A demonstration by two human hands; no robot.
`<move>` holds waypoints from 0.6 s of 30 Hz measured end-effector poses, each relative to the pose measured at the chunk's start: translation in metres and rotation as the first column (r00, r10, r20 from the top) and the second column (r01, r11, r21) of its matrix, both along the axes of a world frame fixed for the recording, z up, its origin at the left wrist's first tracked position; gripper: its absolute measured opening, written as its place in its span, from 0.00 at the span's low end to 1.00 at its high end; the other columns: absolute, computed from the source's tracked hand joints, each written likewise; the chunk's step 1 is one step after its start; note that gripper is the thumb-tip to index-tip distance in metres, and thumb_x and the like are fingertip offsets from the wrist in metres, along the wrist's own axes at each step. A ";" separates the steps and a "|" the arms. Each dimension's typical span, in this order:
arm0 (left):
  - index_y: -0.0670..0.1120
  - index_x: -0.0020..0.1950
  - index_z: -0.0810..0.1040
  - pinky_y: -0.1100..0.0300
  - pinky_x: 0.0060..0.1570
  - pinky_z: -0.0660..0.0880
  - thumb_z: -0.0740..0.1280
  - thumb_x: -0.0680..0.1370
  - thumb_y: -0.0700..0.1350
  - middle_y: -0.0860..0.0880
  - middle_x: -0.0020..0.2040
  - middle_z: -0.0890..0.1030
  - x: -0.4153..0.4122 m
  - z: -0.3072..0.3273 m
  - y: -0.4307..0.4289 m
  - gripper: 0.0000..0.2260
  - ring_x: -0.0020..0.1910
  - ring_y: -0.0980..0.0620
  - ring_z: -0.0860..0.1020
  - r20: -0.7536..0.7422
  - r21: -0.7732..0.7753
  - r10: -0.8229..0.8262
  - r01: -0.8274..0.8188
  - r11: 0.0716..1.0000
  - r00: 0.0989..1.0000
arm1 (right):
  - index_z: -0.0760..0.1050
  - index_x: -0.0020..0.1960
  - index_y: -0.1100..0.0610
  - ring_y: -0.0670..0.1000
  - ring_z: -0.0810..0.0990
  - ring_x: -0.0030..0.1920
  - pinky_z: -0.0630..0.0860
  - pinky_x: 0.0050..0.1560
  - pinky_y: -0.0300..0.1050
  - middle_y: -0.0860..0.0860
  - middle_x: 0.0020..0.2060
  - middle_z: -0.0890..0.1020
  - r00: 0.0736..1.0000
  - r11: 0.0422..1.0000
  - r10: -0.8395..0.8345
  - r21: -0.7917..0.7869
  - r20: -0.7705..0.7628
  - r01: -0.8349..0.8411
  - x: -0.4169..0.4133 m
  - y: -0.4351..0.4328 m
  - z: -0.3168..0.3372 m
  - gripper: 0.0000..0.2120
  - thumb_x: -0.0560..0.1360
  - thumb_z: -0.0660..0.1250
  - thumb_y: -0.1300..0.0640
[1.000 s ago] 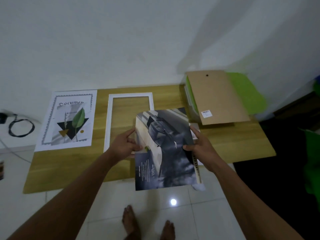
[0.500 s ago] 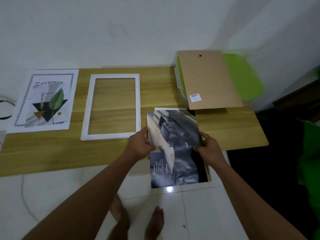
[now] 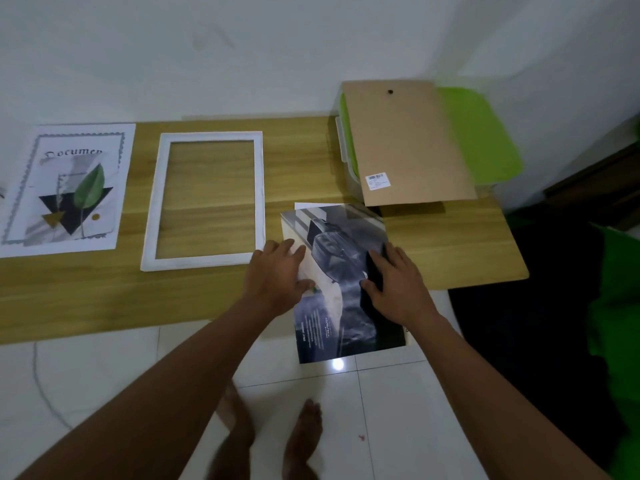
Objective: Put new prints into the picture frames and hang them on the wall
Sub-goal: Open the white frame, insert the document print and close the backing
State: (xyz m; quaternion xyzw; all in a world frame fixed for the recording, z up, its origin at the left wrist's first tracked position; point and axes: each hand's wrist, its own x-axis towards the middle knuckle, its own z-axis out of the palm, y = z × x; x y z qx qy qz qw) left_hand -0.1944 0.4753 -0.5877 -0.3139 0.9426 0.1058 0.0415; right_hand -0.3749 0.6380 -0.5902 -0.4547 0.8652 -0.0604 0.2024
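A dark car print (image 3: 332, 258) lies on the wooden table (image 3: 104, 292), its lower part hanging over the front edge. My left hand (image 3: 273, 275) rests flat on the print's left side and my right hand (image 3: 398, 285) rests flat on its right side, fingers straight. A white sheet's corner (image 3: 308, 205) shows under the print's top edge. The empty white picture frame (image 3: 204, 261) lies face down just left of my left hand. A leaf print (image 3: 69, 188) headed "Document" lies at the table's far left. The brown backing board (image 3: 405, 140) sits on a box behind the print.
A green-lidded plastic box (image 3: 478, 133) stands at the table's back right, against the white wall. A cable (image 3: 41, 382) trails over the tiled floor at the left. My bare feet (image 3: 301, 441) stand below the table's front edge. Dark floor lies to the right.
The car print has gone from held in the air in front of me down onto the table. Both hands now lie flat on it. My view has shifted right and down.
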 end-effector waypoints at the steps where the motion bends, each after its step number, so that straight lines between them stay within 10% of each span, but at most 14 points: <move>1: 0.47 0.72 0.69 0.48 0.61 0.68 0.63 0.75 0.63 0.45 0.72 0.70 -0.001 0.000 0.000 0.31 0.67 0.42 0.68 0.039 -0.030 -0.030 0.031 0.999 0.999 | 0.57 0.78 0.52 0.59 0.52 0.78 0.57 0.75 0.61 0.56 0.79 0.56 1.000 0.999 0.031 0.030 0.001 -0.031 0.000 -0.001 -0.003 0.30 0.80 0.62 0.45; 18: 0.49 0.75 0.63 0.44 0.67 0.58 0.57 0.78 0.64 0.47 0.75 0.65 -0.007 0.006 0.001 0.30 0.72 0.41 0.61 0.198 -0.098 -0.069 0.090 0.991 0.978 | 0.55 0.79 0.51 0.59 0.52 0.78 0.57 0.75 0.63 0.55 0.79 0.56 0.999 0.998 0.025 0.060 -0.025 -0.023 -0.002 -0.001 -0.004 0.32 0.80 0.59 0.40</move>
